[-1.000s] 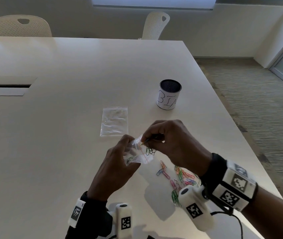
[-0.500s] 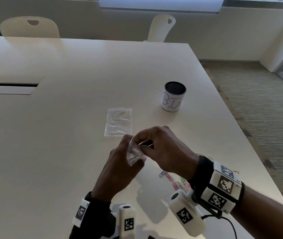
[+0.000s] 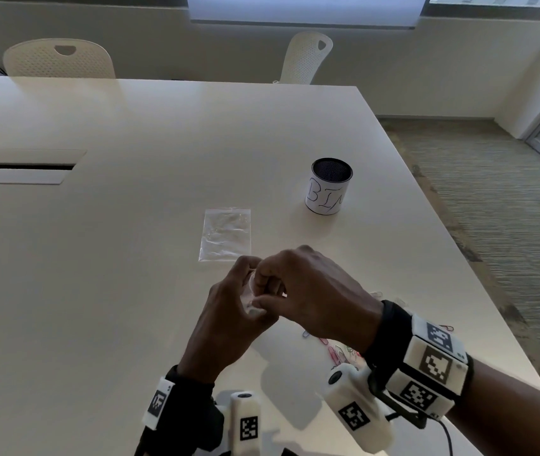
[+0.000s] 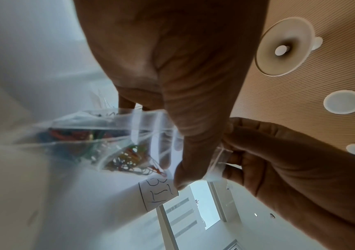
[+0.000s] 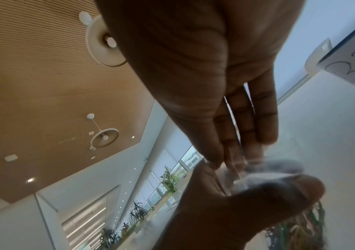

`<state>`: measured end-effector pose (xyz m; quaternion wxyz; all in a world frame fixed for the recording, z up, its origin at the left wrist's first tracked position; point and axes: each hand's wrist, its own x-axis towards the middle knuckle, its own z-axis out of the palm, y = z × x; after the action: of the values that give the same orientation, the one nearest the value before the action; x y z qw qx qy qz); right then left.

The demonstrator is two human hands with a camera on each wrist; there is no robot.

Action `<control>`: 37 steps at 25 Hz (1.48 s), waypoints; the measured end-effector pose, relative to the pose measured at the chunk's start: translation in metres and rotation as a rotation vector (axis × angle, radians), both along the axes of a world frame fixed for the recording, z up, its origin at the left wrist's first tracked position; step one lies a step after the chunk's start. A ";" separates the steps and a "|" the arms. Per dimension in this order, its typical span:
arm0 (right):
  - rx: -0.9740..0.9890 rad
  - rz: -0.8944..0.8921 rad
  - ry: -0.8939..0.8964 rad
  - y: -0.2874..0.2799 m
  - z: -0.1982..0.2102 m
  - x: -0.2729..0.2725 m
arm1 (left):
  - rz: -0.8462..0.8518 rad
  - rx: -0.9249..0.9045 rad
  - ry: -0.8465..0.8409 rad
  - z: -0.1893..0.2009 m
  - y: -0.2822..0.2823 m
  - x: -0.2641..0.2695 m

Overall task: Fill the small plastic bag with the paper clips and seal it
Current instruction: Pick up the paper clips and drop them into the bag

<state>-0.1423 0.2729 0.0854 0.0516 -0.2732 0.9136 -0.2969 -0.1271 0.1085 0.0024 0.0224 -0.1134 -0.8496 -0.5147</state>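
Observation:
A small clear plastic bag (image 3: 251, 302) is held just above the table between both hands. In the left wrist view the bag (image 4: 129, 128) has coloured paper clips (image 4: 76, 135) inside it. My left hand (image 3: 244, 286) grips the bag's left side, thumb in front. My right hand (image 3: 268, 291) pinches the bag's top strip (image 5: 236, 172) from the right between thumb and fingers. Loose paper clips (image 3: 337, 352) lie on the table under my right wrist, partly hidden by it. Whether the strip is pressed closed, I cannot tell.
A second clear bag (image 3: 226, 235) lies flat on the table just beyond the hands. A white cup marked "BIN" (image 3: 329, 187) stands at the back right. The table's right edge (image 3: 453, 258) runs close by. Two chairs (image 3: 58, 59) stand at the far side.
A second ago my right hand held clips at the bag's open mouth. Now the fingers of both hands have closed on the bag's top, and the hands have drawn together, away from the pile.

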 end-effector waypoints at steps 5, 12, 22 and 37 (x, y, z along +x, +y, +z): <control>-0.136 0.025 -0.080 0.002 0.006 0.001 | -0.019 -0.025 -0.024 -0.003 0.001 0.001; -0.071 -0.246 0.063 0.063 0.015 -0.013 | 0.003 -0.081 -0.011 -0.008 0.001 -0.002; 0.495 -0.405 -0.202 0.140 -0.063 -0.007 | -0.032 -0.110 0.001 -0.013 0.008 -0.010; 0.274 0.121 -0.111 0.084 -0.077 0.015 | -0.062 -0.108 -0.006 -0.015 0.012 -0.014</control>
<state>-0.1278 0.3568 0.0080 0.1567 -0.3011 0.9232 -0.1804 -0.1406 0.1205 -0.0121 -0.0025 -0.1392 -0.8722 -0.4689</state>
